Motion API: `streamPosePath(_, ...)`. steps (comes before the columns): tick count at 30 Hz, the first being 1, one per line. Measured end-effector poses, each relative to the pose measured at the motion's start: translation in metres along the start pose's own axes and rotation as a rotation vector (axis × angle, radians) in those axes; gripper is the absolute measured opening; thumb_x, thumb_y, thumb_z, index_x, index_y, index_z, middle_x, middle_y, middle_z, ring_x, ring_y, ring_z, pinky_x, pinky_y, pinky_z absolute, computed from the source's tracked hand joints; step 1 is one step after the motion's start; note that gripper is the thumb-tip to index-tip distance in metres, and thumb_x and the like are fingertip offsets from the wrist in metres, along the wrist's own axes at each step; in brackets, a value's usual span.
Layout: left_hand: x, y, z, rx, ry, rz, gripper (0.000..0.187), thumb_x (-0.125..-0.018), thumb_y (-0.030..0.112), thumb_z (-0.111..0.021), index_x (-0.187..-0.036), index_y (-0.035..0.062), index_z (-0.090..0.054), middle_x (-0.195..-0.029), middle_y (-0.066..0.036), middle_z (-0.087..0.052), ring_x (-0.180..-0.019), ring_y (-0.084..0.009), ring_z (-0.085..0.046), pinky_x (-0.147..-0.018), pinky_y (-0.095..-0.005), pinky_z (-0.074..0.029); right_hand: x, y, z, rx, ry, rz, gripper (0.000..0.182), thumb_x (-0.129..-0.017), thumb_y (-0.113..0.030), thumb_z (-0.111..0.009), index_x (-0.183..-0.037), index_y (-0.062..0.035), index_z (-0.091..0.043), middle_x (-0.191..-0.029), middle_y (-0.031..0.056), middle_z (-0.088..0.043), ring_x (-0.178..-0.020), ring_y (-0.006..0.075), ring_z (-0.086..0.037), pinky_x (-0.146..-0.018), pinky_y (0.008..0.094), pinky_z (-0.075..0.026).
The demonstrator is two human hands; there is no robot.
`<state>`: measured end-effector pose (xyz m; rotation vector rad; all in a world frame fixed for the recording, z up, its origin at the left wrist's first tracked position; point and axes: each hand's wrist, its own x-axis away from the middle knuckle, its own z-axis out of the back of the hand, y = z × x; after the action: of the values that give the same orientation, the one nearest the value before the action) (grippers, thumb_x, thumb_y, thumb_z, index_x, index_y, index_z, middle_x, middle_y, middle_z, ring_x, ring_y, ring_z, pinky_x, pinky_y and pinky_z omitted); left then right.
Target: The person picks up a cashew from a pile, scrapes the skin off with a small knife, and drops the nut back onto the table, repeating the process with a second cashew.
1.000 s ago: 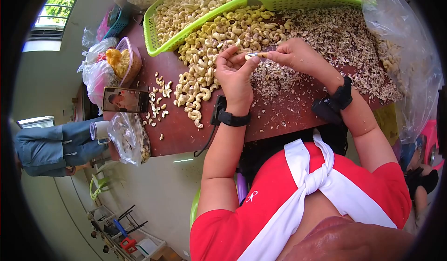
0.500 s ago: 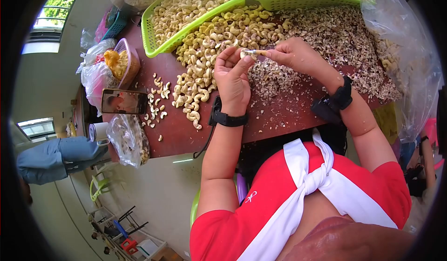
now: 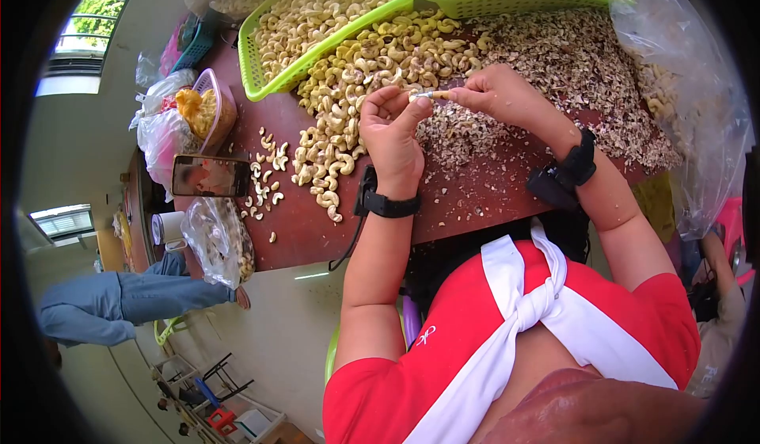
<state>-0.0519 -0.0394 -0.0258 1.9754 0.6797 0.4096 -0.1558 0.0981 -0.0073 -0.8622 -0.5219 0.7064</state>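
Between the fingertips and thumb of my left hand [image 3: 393,135] a cashew nut [image 3: 414,96] is pinched, mostly hidden by the fingers. My right hand [image 3: 507,97] grips a small knife [image 3: 437,95] with a light wooden handle, its short metal blade against the nut. Under and beyond my left hand spreads a heap of cashews [image 3: 340,119], some with brown skin patches. Flaky brown skin scraps [image 3: 467,139] are piled beneath and to the right of my right hand.
Green baskets [image 3: 253,68] of cashews stand at the back of the red table [image 3: 317,242]. A phone [image 3: 210,176], plastic tub [image 3: 226,111] and clear bag [image 3: 212,238] sit left; a large plastic bag [image 3: 689,87] hangs right. A person in blue [image 3: 119,301] is beyond the table's left end.
The knife blade and my left fingers have shifted slightly around the nut. The person in blue has moved, now showing more of the body and legs. Both my arms stay nearly in place.
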Motion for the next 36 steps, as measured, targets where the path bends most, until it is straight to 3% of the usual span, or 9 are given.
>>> streamPosePath(8,-0.002,0.004,0.0,0.035,0.001,0.136,0.025,-0.07,-0.004,-0.06,-0.09,0.0007,-0.045,-0.074,-0.008,-0.055,-0.064,-0.0159,-0.057,-0.054,-0.0255,-0.051,0.0,-0.002,-0.001,0.035,-0.014,0.002,0.047,-0.076,-0.044,-0.055,-0.057,-0.0011,-0.057,-0.044,0.0055,-0.045,-0.041,0.0138,-0.042,-0.042,0.0283,-0.033)
streamPosePath(14,-0.004,0.008,0.008,0.21,-0.035,0.318,0.023,-0.072,-0.002,-0.059,-0.092,0.002,-0.047,-0.075,-0.006,-0.055,-0.067,-0.0164,-0.057,-0.057,-0.0257,-0.05,0.0,0.002,0.001,-0.033,0.071,0.0,0.044,-0.076,-0.042,-0.054,-0.062,-0.0002,-0.059,-0.045,0.0059,-0.045,-0.041,0.0135,-0.041,-0.042,0.0289,-0.034)
streamPosePath(23,-0.003,0.007,0.002,0.157,-0.06,0.206,0.03,-0.069,-0.011,-0.057,-0.095,-0.0011,-0.049,-0.085,-0.008,-0.054,-0.078,-0.0187,-0.056,-0.073,-0.029,-0.049,0.004,-0.002,0.002,-0.037,0.026,0.004,0.043,-0.078,-0.04,-0.053,-0.063,0.0004,-0.058,-0.045,0.0066,-0.045,-0.042,0.0131,-0.039,-0.042,0.0294,-0.033)
streamPosePath(30,-0.003,0.004,0.004,0.083,-0.075,0.152,0.034,-0.068,-0.011,-0.057,-0.099,-0.003,-0.047,-0.087,-0.009,-0.055,-0.078,-0.0175,-0.057,-0.073,-0.0286,-0.049,0.003,-0.002,-0.003,-0.006,0.023,0.058,0.046,-0.077,-0.042,-0.053,-0.061,0.001,-0.056,-0.046,0.0083,-0.046,-0.042,0.0157,-0.041,-0.042,0.0307,-0.034)
streamPosePath(36,0.001,0.005,-0.002,0.01,-0.073,0.073,0.034,-0.067,-0.01,-0.06,-0.098,-0.0028,-0.047,-0.081,-0.007,-0.054,-0.07,-0.0154,-0.057,-0.064,-0.0265,-0.051,0.003,-0.003,-0.005,0.028,0.01,0.049,0.047,-0.077,-0.043,-0.053,-0.06,0.0015,-0.056,-0.045,0.0107,-0.046,-0.041,0.0186,-0.043,-0.043,0.0322,-0.035)
